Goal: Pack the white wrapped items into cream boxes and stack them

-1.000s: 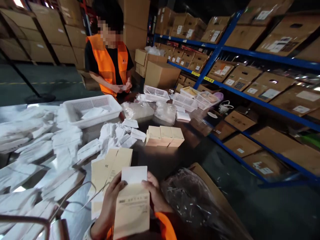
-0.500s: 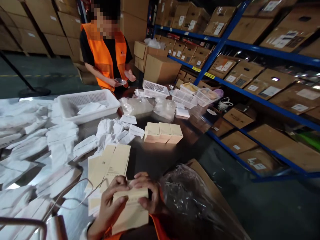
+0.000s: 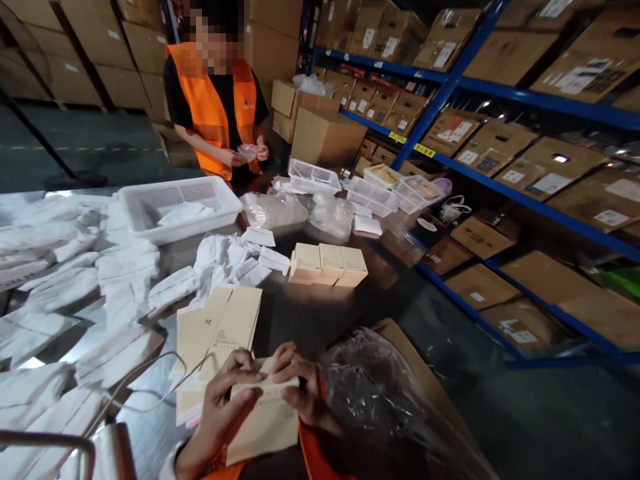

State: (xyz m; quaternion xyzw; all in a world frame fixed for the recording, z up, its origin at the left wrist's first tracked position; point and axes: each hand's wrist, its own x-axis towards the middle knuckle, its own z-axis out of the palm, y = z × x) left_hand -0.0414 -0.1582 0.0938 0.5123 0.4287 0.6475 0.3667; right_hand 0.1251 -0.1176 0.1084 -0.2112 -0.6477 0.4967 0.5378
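Close to my body I hold a cream cardboard box (image 3: 265, 423) with small print near its top edge. My left hand (image 3: 227, 393) grips its left side, thumb on the front face and fingers curled over the top. On the right side, my right hand (image 3: 300, 383) pinches the top end the same way. What the box contains cannot be seen. Just beyond my left hand lie flat cream cartons (image 3: 233, 320) in an overlapping stack. Three closed cream boxes (image 3: 327, 263) stand side by side farther back on the dark table (image 3: 285, 313).
White packets (image 3: 125, 280) cover the left side. Behind them are a white basket (image 3: 180, 227) and smaller baskets (image 3: 370, 193). Clear plastic (image 3: 370, 380) lies at my right, beside blue shelving (image 3: 430, 113). A co-worker in an orange vest (image 3: 213, 100) stands across the table.
My fingers have shifted slightly along the box's top, and both hands keep hold of it. Across the table, the co-worker's hands have come together on a clear item.
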